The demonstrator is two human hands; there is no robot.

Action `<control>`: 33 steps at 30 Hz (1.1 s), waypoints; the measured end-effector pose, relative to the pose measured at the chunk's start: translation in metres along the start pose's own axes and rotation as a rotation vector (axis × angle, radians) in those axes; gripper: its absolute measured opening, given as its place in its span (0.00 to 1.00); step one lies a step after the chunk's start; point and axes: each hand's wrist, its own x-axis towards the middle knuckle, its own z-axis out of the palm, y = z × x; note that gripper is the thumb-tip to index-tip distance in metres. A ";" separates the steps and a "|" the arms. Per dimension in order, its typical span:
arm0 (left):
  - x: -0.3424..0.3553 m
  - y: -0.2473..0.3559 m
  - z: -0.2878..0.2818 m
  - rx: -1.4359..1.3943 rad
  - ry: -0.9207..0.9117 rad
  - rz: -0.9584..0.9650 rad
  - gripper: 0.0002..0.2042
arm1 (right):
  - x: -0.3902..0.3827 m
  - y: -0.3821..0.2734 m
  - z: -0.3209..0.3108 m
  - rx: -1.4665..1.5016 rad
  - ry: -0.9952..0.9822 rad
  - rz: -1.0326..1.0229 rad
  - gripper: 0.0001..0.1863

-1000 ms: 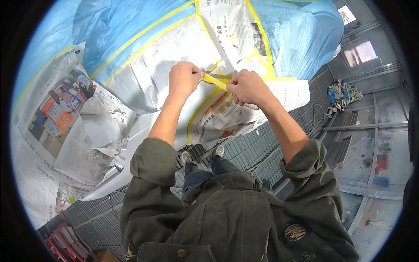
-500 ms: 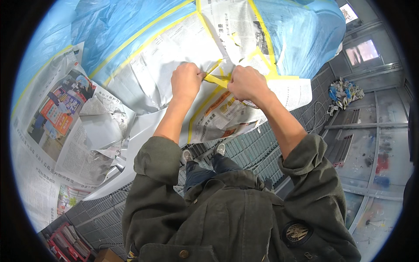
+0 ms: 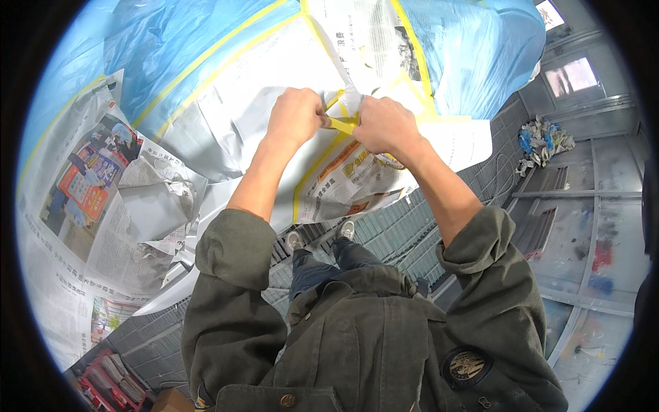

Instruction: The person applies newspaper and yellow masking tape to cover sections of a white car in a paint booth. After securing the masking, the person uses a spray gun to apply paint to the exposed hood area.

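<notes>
A short length of yellow masking tape runs between my two hands, above a white panel edged with taped newspaper. My left hand is closed, pinching one end of the tape. The other end is gripped in the closed fingers of my right hand. Just below the hands hangs a printed newspaper sheet with a yellow tape border. Behind them, newspaper is taped over the surface, and blue plastic film covers what lies beyond. Most fingertips are hidden behind the knuckles.
At left, more newspaper hangs down, with a torn, crumpled part. Grey grating forms the floor. A heap of crumpled plastic and paper lies by the paint-spotted wall panels at right. A red rack stands at lower left.
My left hand has risen slightly and my right hand has shifted a little left, so the tape between them looks shorter. The view has moved slightly.
</notes>
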 end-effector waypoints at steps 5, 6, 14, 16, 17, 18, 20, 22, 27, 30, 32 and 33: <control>0.005 0.007 -0.003 0.051 -0.007 -0.055 0.08 | 0.000 0.003 0.000 0.023 0.017 -0.015 0.11; 0.005 0.009 -0.001 0.073 0.004 -0.067 0.08 | 0.001 0.003 0.001 0.039 0.016 -0.028 0.11; 0.005 0.020 -0.002 0.149 0.011 -0.145 0.09 | -0.013 0.010 0.042 0.226 0.339 -0.195 0.10; 0.003 0.017 -0.003 0.142 -0.009 -0.153 0.10 | -0.027 0.011 0.050 0.354 0.437 -0.216 0.09; 0.002 0.016 -0.002 0.139 0.011 -0.140 0.10 | -0.040 0.008 0.045 0.472 0.476 -0.202 0.09; 0.004 0.018 0.001 0.137 0.027 -0.123 0.10 | -0.052 0.009 0.036 0.590 0.518 -0.180 0.09; -0.001 0.022 0.003 0.128 0.025 -0.124 0.11 | -0.077 0.017 0.017 0.791 0.449 -0.151 0.09; 0.003 0.025 0.002 0.115 0.007 -0.144 0.12 | -0.094 0.029 0.007 0.904 0.389 -0.116 0.10; 0.004 0.033 0.019 0.311 0.060 -0.004 0.13 | -0.113 0.061 0.006 1.059 0.403 0.033 0.09; 0.003 0.045 0.026 0.408 0.082 0.035 0.14 | -0.119 0.072 0.009 1.059 0.411 0.077 0.09; 0.003 0.055 0.027 0.451 0.071 0.038 0.13 | -0.122 0.076 0.010 1.091 0.406 0.096 0.10; 0.003 0.061 0.025 0.467 0.055 0.042 0.12 | -0.124 0.077 0.011 1.106 0.401 0.106 0.11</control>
